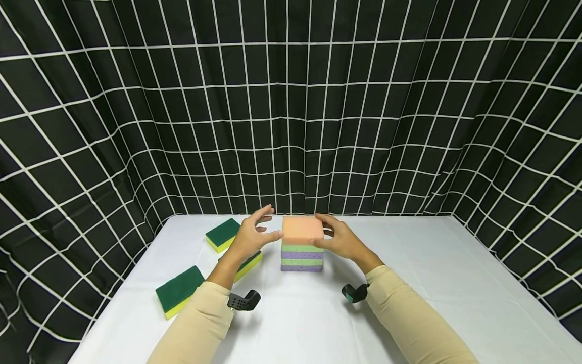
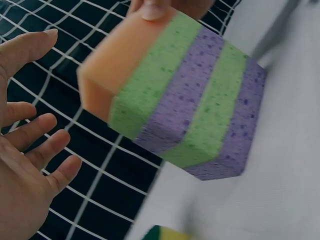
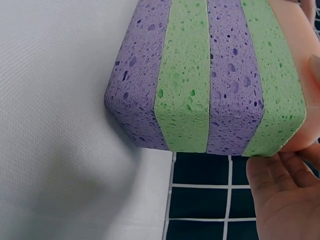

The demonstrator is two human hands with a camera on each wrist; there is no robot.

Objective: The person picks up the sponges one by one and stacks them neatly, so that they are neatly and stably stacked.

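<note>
Sponges [image 1: 302, 247] stand stacked, smooth orange atop alternating pitted green and purple.

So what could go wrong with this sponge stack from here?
The orange sponge could slip out of line: only the right hand grips it, with the left hand open and apart. A sideways tug might shift the purple and green stack beneath. And lowering the left hand could nudge the green-and-yellow sponge partly hidden behind its wrist.

White tbl [image 1: 409, 288]: 3 grn/yel sponges [image 1: 180, 289] on L side, multicol sponge stack [image 1: 302, 247] nr mid
</note>
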